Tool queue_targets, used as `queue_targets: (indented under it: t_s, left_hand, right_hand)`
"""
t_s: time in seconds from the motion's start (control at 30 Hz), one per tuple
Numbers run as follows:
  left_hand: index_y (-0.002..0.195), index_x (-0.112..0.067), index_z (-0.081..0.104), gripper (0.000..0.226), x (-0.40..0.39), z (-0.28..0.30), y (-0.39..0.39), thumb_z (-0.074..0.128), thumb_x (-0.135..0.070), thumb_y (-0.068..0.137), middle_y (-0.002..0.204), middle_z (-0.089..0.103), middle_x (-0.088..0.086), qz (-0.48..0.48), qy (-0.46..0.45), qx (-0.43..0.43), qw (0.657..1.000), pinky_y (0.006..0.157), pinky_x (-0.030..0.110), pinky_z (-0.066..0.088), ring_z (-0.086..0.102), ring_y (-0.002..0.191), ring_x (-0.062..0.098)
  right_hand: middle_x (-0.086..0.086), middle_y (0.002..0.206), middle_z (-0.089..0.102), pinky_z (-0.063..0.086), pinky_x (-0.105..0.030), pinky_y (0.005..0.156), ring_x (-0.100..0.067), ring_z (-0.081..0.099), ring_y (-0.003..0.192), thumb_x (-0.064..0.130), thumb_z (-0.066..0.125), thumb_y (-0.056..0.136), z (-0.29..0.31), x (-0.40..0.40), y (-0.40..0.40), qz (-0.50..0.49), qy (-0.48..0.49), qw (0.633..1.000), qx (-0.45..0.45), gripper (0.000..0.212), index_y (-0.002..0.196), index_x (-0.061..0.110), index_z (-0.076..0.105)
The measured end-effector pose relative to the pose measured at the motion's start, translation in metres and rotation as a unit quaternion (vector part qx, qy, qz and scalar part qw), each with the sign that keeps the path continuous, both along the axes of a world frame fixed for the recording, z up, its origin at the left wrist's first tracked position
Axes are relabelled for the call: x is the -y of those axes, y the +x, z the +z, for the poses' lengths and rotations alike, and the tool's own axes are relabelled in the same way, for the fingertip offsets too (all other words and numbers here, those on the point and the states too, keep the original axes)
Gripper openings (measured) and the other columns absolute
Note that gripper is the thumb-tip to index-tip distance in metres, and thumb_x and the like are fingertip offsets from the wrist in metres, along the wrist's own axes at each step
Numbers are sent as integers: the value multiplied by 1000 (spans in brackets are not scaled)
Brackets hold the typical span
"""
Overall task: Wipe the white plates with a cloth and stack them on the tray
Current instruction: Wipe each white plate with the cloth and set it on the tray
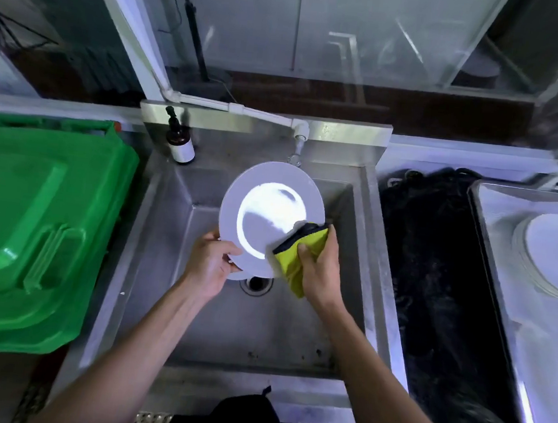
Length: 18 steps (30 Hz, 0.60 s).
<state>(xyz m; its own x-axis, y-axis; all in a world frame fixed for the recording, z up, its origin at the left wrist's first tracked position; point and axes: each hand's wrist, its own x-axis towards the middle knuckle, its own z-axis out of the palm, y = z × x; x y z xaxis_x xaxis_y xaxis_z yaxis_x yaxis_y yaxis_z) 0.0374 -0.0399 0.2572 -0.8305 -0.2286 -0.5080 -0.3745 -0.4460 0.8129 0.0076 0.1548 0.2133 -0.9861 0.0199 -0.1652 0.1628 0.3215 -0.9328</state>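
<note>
At the far left, well apart from the fingers, stands one green bin (27,233) with its lid closed. One brown pump bottle (179,139) stands on the back corner of the steel sink (148,266), beyond the left fingers.

The left hand (212,263) comes in from the lower left with the forearm stretched out over the basin. Its fingers curl around the near-left edge of one white plate (270,217), with the thumb on the upper face. The plate is held tilted above the basin, and its far edge is just below the white tap (301,138). One drain hole (256,283) shows just below the plate, between the two hands.

The right hand (319,270) reaches in from the lower right. Its fingers grip one yellow-green cloth (301,251) and press it on the near-right rim of the plate. Around both wrists the basin floor is free.

Right of these fingers lies a black mat (437,262), then one metal tray (505,338). On the tray rests one stack of white plates (554,261); their number I cannot tell.
</note>
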Motion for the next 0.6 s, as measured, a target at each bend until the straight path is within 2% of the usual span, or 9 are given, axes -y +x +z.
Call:
queue_targets:
  t_s: [0.1,0.17,0.23,0.3,0.47,0.53,0.6]
  left_hand:
    - [97,-5,66,44,-3,9,-7,55,4,55,97,68,16,-18,-20,1,1000,73,43,55,63,86,34]
    - [102,1,63,47,-3,17,-11,56,4,55,100,68,18,-30,-39,5,999,76,44,55,63,90,36]
    - [114,8,60,60,-2,24,-16,56,5,54,107,66,21,-44,-62,9,997,74,42,55,63,94,38]
    - [120,12,57,66,-1,32,-20,55,6,54,111,66,22,-60,-80,9,995,73,42,56,63,96,40]
    - [114,9,61,56,-3,54,-29,56,6,59,115,69,25,-112,-129,-2,985,81,53,57,66,102,42]
    - [111,8,63,48,-5,59,-32,59,8,63,115,70,26,-136,-159,3,978,87,58,55,66,105,45]
    - [102,1,66,33,-8,62,-36,58,17,74,107,75,19,-149,-193,9,970,87,56,56,66,108,45]
  right_hand:
    - [15,122,59,48,-29,96,-3,58,109,26,68,94,2,-18,-15,13,-22,1000,16,62,147,26,37]
    - [18,115,63,48,-16,84,8,59,102,27,71,91,4,-27,-23,18,-38,999,13,54,138,29,45]
    - [17,111,65,45,-9,78,11,60,99,25,73,90,8,-36,-32,25,-51,998,4,48,131,31,49]
    - [14,110,67,47,-10,79,7,62,98,23,74,90,13,-43,-39,39,-63,997,-1,45,129,28,52]
    - [13,108,69,49,-9,76,5,64,94,21,75,89,22,-61,-50,64,-78,995,-20,43,126,26,53]
    - [13,108,68,50,-12,80,3,64,96,19,75,89,24,-70,-55,71,-75,994,-30,42,124,29,52]
    - [15,106,67,48,-11,79,5,63,95,19,75,89,27,-78,-59,76,-64,994,-35,42,121,32,52]
